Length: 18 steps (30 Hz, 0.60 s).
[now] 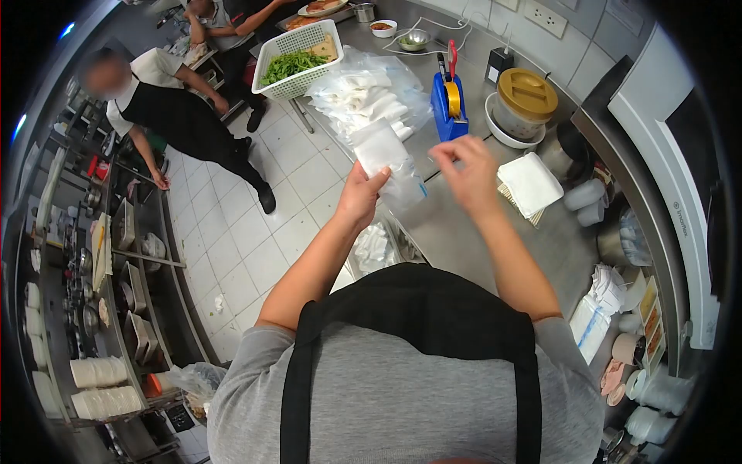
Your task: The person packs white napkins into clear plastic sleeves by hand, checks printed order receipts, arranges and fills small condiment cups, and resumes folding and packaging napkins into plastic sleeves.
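My left hand point(360, 193) is closed around a clear plastic bag point(406, 184) with a folded white napkin point(379, 145) in it. Just below the blue tape dispenser point(450, 108), my right hand point(468, 168) is raised with thumb and fingers pinched together; anything between the fingertips is too small to make out. A pile of bagged white napkins point(367, 97) lies beyond my left hand. To the right of my right hand, a stack of white napkins point(531, 184) rests over thin wooden sticks point(513, 203) on the steel counter point(464, 240).
A white basket of green leaves point(267, 58) stands at the counter's far left. A gold-lidded container point(525, 99) sits in a white bowl to the right. One person in a black apron point(182, 116) stands on the tiled floor; another works behind. Shelves point(143, 309) line the left.
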### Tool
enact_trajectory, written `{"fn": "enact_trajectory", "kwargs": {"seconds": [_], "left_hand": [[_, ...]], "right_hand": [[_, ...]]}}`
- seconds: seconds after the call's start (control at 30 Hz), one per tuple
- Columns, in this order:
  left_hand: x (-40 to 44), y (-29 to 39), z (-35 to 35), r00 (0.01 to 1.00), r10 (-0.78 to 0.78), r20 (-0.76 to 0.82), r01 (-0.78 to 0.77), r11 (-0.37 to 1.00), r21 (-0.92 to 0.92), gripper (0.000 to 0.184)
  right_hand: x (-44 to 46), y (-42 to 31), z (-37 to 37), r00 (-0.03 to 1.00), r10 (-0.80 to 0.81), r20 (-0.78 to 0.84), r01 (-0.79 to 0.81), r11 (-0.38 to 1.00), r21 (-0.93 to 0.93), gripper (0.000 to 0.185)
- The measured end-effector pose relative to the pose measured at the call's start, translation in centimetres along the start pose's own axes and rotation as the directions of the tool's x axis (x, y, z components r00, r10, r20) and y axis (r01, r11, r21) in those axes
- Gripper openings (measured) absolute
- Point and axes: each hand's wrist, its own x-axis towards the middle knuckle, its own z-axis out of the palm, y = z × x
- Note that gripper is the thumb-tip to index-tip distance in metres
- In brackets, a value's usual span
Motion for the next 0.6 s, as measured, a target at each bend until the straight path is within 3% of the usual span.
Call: {"fn": "enact_trajectory", "kwargs": {"seconds": [0.1, 0.2, 0.3, 0.4, 0.47, 0.53, 0.57, 0.6], "left_hand": [[0.2, 0.0, 0.6, 1.000, 0.004, 0.023, -0.003, 0.999, -0.037, 0.040], [0.0, 0.2, 1.1, 0.997, 0.004, 0.072, 0.000, 0.999, -0.051, 0.040], [-0.2, 0.2, 0.6, 0.993, 0.005, 0.119, 0.000, 0.999, -0.039, 0.038], [-0.1, -0.5, -1.2, 0.985, 0.032, 0.169, -0.031, 0.999, -0.008, 0.034], [0.2, -1.0, -2.2, 0.978, 0.050, 0.205, -0.055, 0.998, 0.022, 0.035], [0.2, -1.5, -3.1, 0.982, 0.054, 0.181, -0.060, 0.998, 0.030, 0.038], [-1.0, 0.0, -2.3, 0.994, -0.025, 0.110, 0.038, 0.993, -0.115, 0.043], [-1.9, 1.8, -2.3, 0.977, -0.150, 0.154, 0.191, 0.935, -0.300, 0.046]], "right_hand": [[-1.3, -1.9, 1.1, 1.000, -0.013, -0.015, 0.012, 0.999, -0.040, 0.023], [-2.0, -0.9, 2.4, 0.978, 0.202, 0.055, -0.207, 0.973, 0.103, 0.022], [-1.9, 0.0, 2.4, 0.809, 0.432, 0.399, -0.573, 0.731, 0.371, 0.022], [-1.8, 0.1, 2.6, 0.751, 0.373, 0.545, -0.623, 0.675, 0.396, 0.022], [-1.9, -0.5, 2.8, 0.917, 0.176, 0.359, -0.310, 0.879, 0.361, 0.015], [-1.1, -0.8, 2.4, 0.970, -0.135, 0.203, 0.104, 0.982, 0.160, 0.015], [-0.7, -1.4, 2.2, 0.959, -0.231, 0.164, 0.217, 0.971, 0.099, 0.019], [-0.6, -1.8, 2.0, 0.939, -0.321, 0.125, 0.320, 0.947, 0.031, 0.024]]}}
